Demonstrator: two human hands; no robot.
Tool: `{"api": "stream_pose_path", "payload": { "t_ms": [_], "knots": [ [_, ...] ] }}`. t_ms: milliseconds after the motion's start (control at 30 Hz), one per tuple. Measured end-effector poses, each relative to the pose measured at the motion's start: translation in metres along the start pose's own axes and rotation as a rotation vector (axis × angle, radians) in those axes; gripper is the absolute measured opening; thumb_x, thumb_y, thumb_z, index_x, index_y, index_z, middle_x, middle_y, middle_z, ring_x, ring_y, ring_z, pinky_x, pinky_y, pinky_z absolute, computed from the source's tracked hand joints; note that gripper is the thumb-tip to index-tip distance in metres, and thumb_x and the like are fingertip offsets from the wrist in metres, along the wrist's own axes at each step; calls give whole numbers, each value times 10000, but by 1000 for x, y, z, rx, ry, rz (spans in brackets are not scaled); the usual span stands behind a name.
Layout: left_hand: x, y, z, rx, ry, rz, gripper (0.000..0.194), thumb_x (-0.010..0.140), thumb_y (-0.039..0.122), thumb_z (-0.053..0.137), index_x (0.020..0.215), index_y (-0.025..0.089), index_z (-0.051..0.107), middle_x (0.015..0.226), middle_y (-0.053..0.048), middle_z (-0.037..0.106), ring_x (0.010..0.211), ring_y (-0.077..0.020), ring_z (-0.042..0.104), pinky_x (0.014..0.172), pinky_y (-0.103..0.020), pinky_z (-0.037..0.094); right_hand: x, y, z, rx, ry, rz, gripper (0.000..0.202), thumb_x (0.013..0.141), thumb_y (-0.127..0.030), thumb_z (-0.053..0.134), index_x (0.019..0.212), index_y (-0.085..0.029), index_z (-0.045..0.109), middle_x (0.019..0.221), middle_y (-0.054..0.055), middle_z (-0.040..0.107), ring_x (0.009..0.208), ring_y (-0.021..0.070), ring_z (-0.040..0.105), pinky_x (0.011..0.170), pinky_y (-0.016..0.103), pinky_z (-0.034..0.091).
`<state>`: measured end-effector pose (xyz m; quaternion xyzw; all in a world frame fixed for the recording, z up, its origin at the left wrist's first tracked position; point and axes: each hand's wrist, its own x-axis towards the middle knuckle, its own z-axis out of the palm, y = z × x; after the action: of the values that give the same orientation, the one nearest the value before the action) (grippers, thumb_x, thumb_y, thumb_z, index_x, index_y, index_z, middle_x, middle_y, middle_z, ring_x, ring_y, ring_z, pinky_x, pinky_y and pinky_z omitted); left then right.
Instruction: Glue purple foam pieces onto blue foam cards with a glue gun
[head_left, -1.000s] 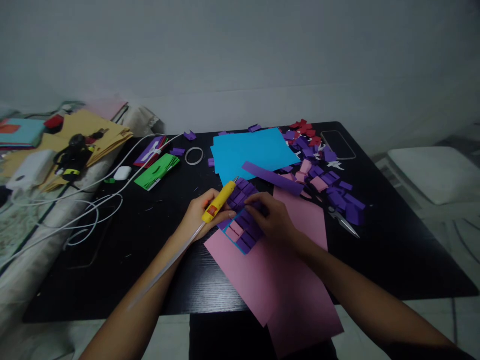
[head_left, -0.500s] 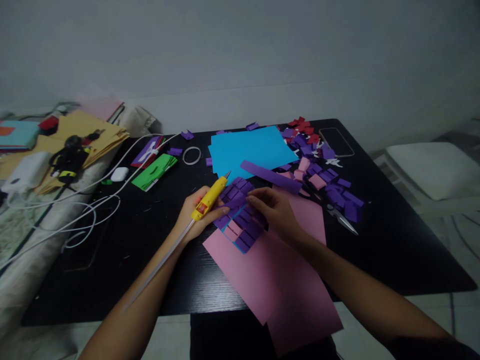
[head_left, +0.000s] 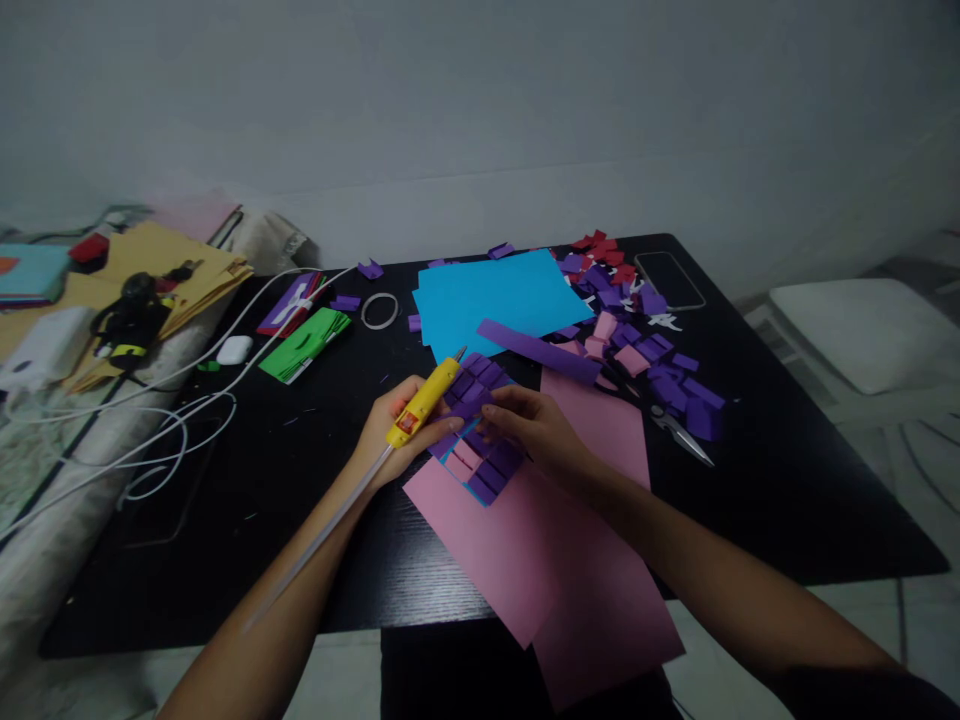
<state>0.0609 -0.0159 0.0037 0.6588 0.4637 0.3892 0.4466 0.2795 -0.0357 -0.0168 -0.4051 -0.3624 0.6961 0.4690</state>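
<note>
My left hand [head_left: 401, 440] is closed round a yellow glue gun [head_left: 424, 402], whose metal tip points up and away. A long whitish glue stick [head_left: 330, 535] trails from its back along my forearm. The same hand pinches the left side of a blue paper piece covered in folded purple paper bits [head_left: 501, 468], with one pink bit [head_left: 463, 458] among them. My right hand [head_left: 536, 428] has its fingers together on the right side of this piece, pressing at a purple bit; its fingertips are partly hidden.
Pink sheets [head_left: 592, 570] lie below the hands, blue sheets [head_left: 495, 295] beyond. A purple strip [head_left: 536, 348], scissors [head_left: 681, 435], loose purple bits [head_left: 667, 385] and a phone [head_left: 670, 280] lie right. Left are a tape roll [head_left: 380, 311], green paper [head_left: 305, 346] and white cables [head_left: 180, 410].
My right hand has moved slightly left, further over the purple-covered piece. The glue gun in my left hand has shifted a little to the right. The whole view has turned slightly.
</note>
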Motion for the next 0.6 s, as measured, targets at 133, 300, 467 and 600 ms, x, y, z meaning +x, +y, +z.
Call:
{"api": "stream_pose_path", "payload": {
  "t_ms": [133, 300, 467, 600],
  "knots": [
    [0, -4, -2, -58, -2, 48, 446, 827, 579, 841, 927, 198, 633, 768, 17, 655, 642, -128, 572, 579, -239, 438, 4, -1, -3, 224, 31, 67, 360, 666, -365, 998, 860, -218, 734, 828, -16, 742, 790, 154, 718, 758, 285, 565],
    [-1, -10, -7, -227, -26, 15, 599, 859, 803, 686, 921, 222, 552, 700, -20, 712, 607, -161, 654, 557, -261, 479, 9, -1, -7, 329, -3, 111, 393, 630, -336, 1020, 912, -198, 783, 839, -3, 753, 766, 137, 695, 708, 260, 530],
    [-2, -13, -7, -248, 10, -51, 585, 804, 759, 778, 833, 194, 630, 686, -37, 730, 563, -165, 671, 504, -262, 498, 7, -3, -5, 361, -47, 171, 362, 653, -319, 1003, 902, -181, 779, 795, -1, 716, 735, 132, 648, 663, 255, 483],
    [-2, -15, -5, -267, 57, -92, 597, 739, 739, 841, 795, 171, 665, 646, -41, 720, 535, -160, 663, 497, -253, 511, 3, -7, -4, 339, -133, 262, 394, 676, -377, 1005, 867, -169, 731, 747, -25, 660, 627, 89, 586, 535, 196, 409]
  ]
}}
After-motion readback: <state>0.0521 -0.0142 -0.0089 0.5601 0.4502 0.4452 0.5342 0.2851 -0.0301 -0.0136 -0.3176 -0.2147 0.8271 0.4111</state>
